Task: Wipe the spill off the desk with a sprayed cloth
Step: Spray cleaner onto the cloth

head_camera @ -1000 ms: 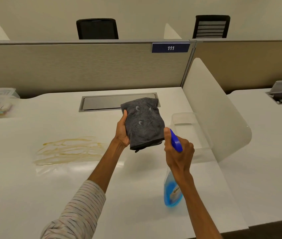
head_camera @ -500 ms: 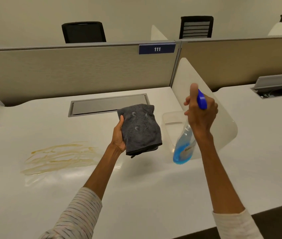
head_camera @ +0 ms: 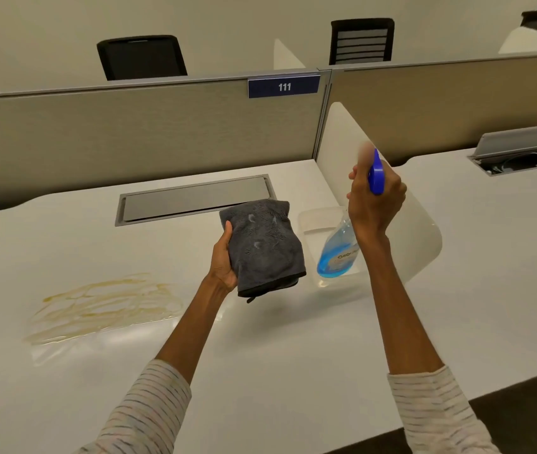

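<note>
A folded dark grey cloth [head_camera: 265,244] is held up above the white desk [head_camera: 260,371] by my left hand [head_camera: 224,260], which grips its left edge. To its right, my right hand [head_camera: 375,198] is closed around the blue trigger head of a spray bottle [head_camera: 339,253] with blue liquid, tilted and raised off the desk, over a clear tray. A yellowish-brown smeared spill [head_camera: 106,303] lies on the desk to the left, apart from both hands.
A clear plastic tray [head_camera: 313,217] sits behind the bottle beside a white curved divider [head_camera: 421,237]. A grey cable hatch [head_camera: 195,198] lies at the desk's back. Beige partition panels with a "111" sign [head_camera: 283,87] stand behind; an open cable box [head_camera: 519,152] is on the neighbouring desk.
My right hand has lifted the spray bottle from close in front of the cloth up and to the right. The cloth has stayed in my left hand.
</note>
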Action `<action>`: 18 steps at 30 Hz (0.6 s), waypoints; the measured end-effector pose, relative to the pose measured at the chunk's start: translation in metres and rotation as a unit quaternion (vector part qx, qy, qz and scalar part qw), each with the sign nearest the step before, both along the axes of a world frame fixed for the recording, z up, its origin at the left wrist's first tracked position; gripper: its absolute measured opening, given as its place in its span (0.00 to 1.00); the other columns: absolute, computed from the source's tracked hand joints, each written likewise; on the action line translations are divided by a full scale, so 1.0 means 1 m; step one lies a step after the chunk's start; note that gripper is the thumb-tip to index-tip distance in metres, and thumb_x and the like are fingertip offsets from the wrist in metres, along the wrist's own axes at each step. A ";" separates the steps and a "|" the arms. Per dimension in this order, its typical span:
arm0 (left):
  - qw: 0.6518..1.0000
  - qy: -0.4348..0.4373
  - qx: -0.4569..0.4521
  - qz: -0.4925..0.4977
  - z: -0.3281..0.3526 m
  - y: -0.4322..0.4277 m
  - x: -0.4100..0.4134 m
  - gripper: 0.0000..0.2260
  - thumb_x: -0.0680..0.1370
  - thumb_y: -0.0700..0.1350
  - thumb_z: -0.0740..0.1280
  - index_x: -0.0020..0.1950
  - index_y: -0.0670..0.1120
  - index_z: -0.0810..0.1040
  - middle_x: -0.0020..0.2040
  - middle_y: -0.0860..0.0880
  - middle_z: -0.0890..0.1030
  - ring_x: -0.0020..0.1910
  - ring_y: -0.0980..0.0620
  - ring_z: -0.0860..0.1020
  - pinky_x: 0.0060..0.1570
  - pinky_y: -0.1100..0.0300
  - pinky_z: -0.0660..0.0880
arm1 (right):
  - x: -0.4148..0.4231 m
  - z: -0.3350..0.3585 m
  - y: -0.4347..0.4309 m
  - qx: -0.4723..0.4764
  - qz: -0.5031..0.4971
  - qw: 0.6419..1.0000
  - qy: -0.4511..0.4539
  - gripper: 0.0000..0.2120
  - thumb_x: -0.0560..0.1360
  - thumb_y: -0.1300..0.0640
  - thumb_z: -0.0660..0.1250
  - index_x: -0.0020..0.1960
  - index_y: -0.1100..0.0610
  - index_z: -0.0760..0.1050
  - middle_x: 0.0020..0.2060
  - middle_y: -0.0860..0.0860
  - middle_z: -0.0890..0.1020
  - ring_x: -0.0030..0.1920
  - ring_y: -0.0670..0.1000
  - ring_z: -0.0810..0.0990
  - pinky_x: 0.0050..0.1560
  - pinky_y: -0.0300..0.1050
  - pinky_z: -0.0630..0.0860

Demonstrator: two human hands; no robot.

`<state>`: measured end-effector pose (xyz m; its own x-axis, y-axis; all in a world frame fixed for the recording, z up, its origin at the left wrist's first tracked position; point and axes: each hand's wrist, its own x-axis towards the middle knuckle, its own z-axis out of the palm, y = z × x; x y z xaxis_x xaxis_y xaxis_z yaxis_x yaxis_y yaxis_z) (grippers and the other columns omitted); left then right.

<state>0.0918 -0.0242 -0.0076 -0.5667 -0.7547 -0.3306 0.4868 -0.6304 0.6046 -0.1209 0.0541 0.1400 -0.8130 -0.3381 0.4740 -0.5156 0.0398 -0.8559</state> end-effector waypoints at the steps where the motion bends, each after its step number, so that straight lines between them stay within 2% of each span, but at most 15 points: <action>1: 1.000 0.000 0.002 -0.001 -0.001 -0.001 0.000 0.25 0.79 0.62 0.59 0.57 0.44 0.84 0.58 0.41 0.83 0.57 0.41 0.82 0.54 0.46 0.80 | 0.000 -0.003 0.006 -0.002 -0.005 1.000 0.003 0.26 0.77 0.37 0.56 0.41 0.59 0.79 0.33 0.54 0.82 0.31 0.51 0.81 0.40 0.50 0.83; 12: 1.000 0.017 0.022 -0.014 -0.017 0.000 -0.017 0.24 0.80 0.62 0.58 0.59 0.46 0.84 0.58 0.44 0.84 0.57 0.43 0.82 0.54 0.48 0.80 | 0.000 -0.061 0.059 0.010 -0.037 0.999 -0.016 0.33 0.75 0.31 0.51 0.40 0.59 0.78 0.31 0.51 0.80 0.30 0.51 0.79 0.39 0.46 0.81; 18: 0.999 0.022 0.018 -0.026 -0.018 0.003 -0.023 0.25 0.80 0.61 0.58 0.60 0.44 0.83 0.60 0.43 0.83 0.59 0.42 0.81 0.54 0.47 0.80 | -0.005 -0.086 0.068 0.006 -0.023 1.000 -0.012 0.31 0.77 0.34 0.53 0.42 0.60 0.78 0.32 0.56 0.81 0.30 0.53 0.79 0.37 0.52 0.82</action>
<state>0.0693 -0.0209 -0.0252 -0.6191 -0.7123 -0.3306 0.4792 -0.6763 0.5595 -0.1256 0.1221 0.0540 -0.8390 -0.3055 0.4502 -0.4920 0.0728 -0.8675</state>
